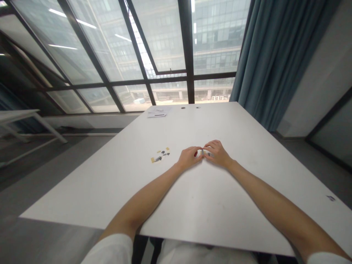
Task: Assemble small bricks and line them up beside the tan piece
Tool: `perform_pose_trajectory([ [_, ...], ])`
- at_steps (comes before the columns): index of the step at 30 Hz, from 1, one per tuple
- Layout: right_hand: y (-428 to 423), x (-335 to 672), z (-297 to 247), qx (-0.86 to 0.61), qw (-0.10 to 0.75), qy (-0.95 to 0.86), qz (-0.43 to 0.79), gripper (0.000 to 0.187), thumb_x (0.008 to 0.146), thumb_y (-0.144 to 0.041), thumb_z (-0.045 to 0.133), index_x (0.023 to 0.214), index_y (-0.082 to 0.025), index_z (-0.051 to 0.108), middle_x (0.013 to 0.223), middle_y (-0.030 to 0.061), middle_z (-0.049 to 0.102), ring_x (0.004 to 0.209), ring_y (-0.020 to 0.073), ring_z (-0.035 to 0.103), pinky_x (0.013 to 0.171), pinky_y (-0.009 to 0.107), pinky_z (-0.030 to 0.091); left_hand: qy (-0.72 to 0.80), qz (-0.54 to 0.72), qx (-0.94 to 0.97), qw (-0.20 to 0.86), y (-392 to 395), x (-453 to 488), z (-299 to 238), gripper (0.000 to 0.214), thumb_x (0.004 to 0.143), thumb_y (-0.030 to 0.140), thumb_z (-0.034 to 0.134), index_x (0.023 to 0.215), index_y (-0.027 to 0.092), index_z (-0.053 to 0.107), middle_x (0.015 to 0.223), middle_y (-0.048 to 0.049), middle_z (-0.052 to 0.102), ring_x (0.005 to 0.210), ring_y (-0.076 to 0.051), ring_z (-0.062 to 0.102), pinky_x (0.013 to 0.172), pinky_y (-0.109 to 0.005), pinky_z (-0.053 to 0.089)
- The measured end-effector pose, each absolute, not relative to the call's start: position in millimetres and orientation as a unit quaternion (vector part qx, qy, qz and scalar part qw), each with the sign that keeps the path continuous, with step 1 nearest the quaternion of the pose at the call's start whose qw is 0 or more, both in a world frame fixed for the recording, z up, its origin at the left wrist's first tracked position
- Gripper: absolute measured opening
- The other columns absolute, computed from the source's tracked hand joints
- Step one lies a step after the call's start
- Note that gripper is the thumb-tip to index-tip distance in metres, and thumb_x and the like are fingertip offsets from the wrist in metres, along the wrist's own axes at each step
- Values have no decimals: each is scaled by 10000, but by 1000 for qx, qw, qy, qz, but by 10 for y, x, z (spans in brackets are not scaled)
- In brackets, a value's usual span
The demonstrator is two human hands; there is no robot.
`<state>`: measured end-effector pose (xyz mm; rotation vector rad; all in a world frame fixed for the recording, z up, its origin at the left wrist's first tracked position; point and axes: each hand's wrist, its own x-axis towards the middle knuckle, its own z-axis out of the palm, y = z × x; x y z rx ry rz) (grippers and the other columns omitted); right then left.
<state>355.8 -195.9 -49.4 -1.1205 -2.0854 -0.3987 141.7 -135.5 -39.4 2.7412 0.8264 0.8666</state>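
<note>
My left hand (189,157) and my right hand (217,153) meet over the middle of the table. Thumb and forefinger of each are pinched on a small grey-and-tan piece (202,152), mostly covered by the fingers. It looks like a toy building-brick part, but its exact shape is too small to make out. Under my right palm a bit more grey shows, and I cannot tell whether it belongs to the same piece. To the left of my left hand lies a loose group of small grey and yellow pieces (158,158), flat on the tabletop.
The white table (115,190) reaches toward the windows. At its far end are papers (157,112) with a dark pen-like item and two small dark objects (183,108). A small dark item (331,198) lies near the right edge. A blue curtain (275,66) hangs at the right.
</note>
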Motion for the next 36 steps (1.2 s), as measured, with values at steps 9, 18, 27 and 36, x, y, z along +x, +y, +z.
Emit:
perform_pose_trajectory([
  [9,-1960,3562,-494,-432,364,-811,-154,237,892,-315,696,1115,-233,709,1056,74,706,1044,245,589,987,458,383,274,290,913,82,-1359,1414,-393,380,904,439,645,1204,210,696,780,4,672,725,-134,603,719,-244,453],
  [18,-1972,3558,-480,-437,373,-808,-133,231,886,-320,690,1104,-248,711,1047,76,706,1024,251,595,966,466,403,273,288,914,90,-1359,1419,-392,380,904,433,637,1211,218,700,778,4,675,720,-131,601,705,-237,447],
  [27,-1983,3558,-472,-428,389,-806,-123,219,879,-317,695,1079,-228,688,1032,75,699,1016,247,595,957,450,417,274,292,912,90,-1350,1411,-403,423,899,443,641,1240,198,688,800,-1,687,701,-126,598,695,-237,446],
  [36,-1987,3567,-465,-433,390,-803,-124,202,875,-312,689,1058,-229,679,1033,76,700,1018,252,594,959,454,410,256,282,919,100,-1324,1413,-424,329,942,460,584,1074,209,752,747,-4,682,680,-122,589,690,-237,430],
])
